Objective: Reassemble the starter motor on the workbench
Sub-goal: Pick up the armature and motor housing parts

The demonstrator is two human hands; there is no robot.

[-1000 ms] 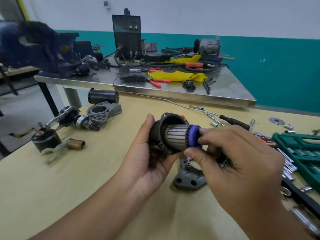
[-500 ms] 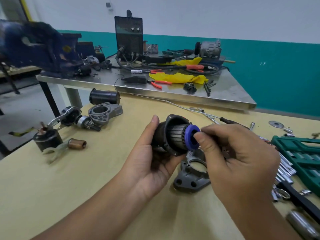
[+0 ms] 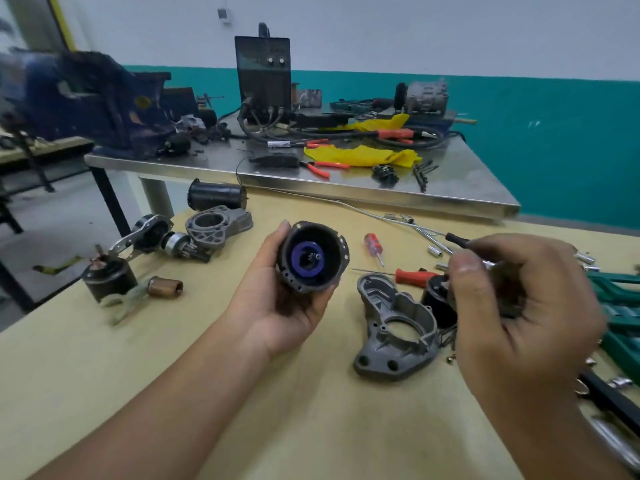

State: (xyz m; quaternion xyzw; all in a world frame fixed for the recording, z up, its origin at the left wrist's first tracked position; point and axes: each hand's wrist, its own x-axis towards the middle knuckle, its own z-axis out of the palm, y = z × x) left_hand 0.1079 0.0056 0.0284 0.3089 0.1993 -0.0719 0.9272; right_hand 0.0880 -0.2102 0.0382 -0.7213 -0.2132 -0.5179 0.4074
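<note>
My left hand (image 3: 277,313) grips the dark round motor housing (image 3: 313,282) from below and the left, its open end turned toward me. Deep inside it sits the armature with its purple ring (image 3: 298,261). My right hand (image 3: 519,323) hovers to the right, apart from the housing, with fingers loosely curled and nothing seen in them. On the bench between the hands lies a grey cast end bracket (image 3: 394,327). A black round part (image 3: 433,299) stands behind it, partly hidden by my right hand.
At left lie a second grey nose casting (image 3: 218,226), a black cylinder (image 3: 216,195), a pinion drive with fork (image 3: 156,237), a solenoid (image 3: 107,278) and a copper bush (image 3: 166,287). Red screwdrivers (image 3: 374,245), sockets and a green tool case (image 3: 620,306) crowd the right. A steel table (image 3: 450,188) stands behind.
The armature has gone fully into the housing. My right hand has let go of its purple end and drawn back to the right. The housing's open end now faces me.
</note>
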